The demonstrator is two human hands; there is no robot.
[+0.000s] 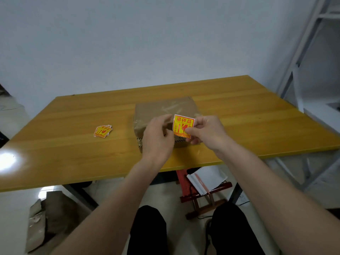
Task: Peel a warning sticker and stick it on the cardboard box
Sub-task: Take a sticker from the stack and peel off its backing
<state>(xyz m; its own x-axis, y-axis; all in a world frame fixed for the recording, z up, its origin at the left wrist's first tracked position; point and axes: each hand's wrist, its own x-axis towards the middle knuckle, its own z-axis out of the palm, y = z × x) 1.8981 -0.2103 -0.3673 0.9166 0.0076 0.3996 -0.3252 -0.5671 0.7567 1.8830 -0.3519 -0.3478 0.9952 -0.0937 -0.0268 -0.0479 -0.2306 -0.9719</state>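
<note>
A brown cardboard box sealed with clear tape sits in the middle of the yellow wooden table. Above its near right corner my right hand pinches a red and yellow warning sticker by its right edge, face toward me. My left hand hovers at the sticker's left edge with curled fingers; its fingertips are close to the sticker, but contact is unclear. A small pile of more warning stickers lies on the table to the left of the box.
A white wall stands behind the table. A grey metal shelf frame rises at the right. Under the table are a red stool with white paper on it and cardboard scraps on the floor at left. My knees are at the bottom.
</note>
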